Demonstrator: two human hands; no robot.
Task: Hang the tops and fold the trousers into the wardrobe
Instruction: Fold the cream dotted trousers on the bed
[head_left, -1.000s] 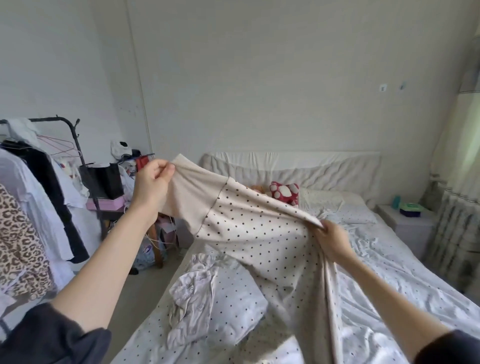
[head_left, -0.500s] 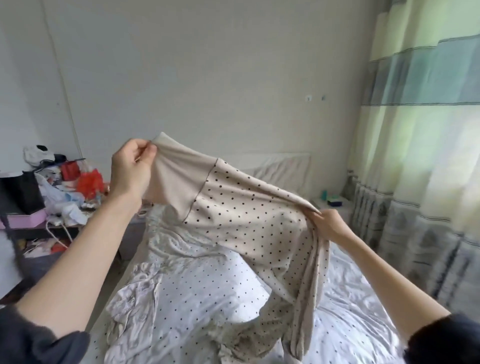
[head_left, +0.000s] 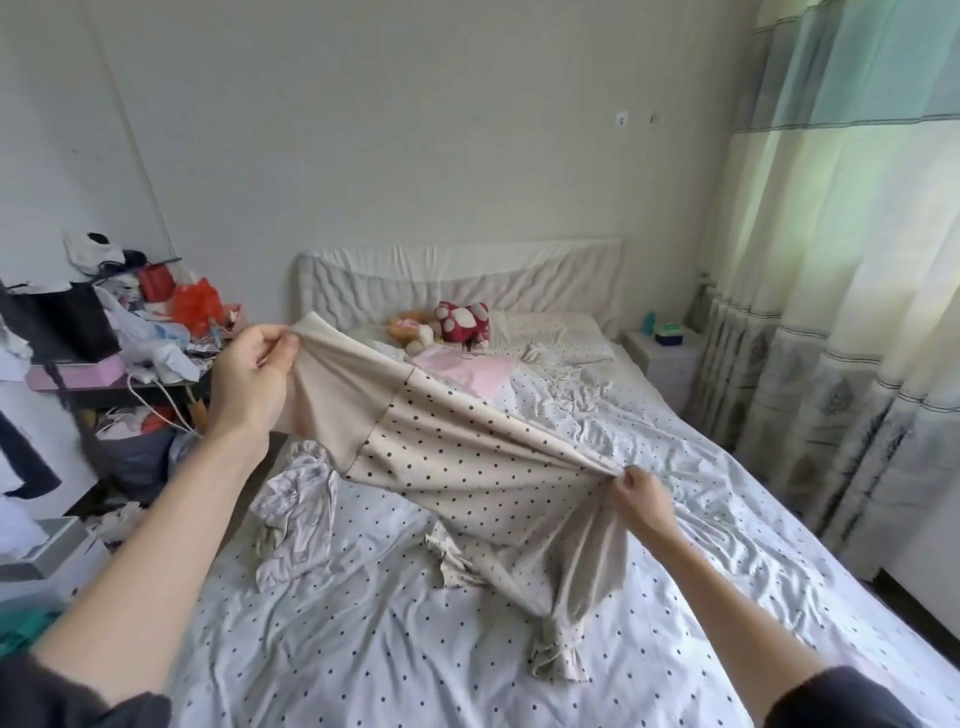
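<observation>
Beige polka-dot trousers (head_left: 457, 462) with a plain beige waistband are stretched over the bed (head_left: 363, 649). My left hand (head_left: 253, 374) pinches the waistband's corner, raised at the left. Lower and to the right, my right hand (head_left: 640, 500) grips the dotted fabric. The legs hang down from there and lie bunched on the sheet. A crumpled pale garment (head_left: 293, 514) lies on the bed's left side below my left forearm.
A cluttered side table (head_left: 119, 364) with bags and boxes stands left of the bed. Plush toys (head_left: 447, 325) and a pink cloth (head_left: 470, 374) lie near the headboard. A nightstand (head_left: 665, 358) and long curtains (head_left: 841, 312) line the right side.
The view has swung right, away from the clothes rack, and then tilted down. Both hands have lowered the trousers, and the legs now rest on the sheet.
</observation>
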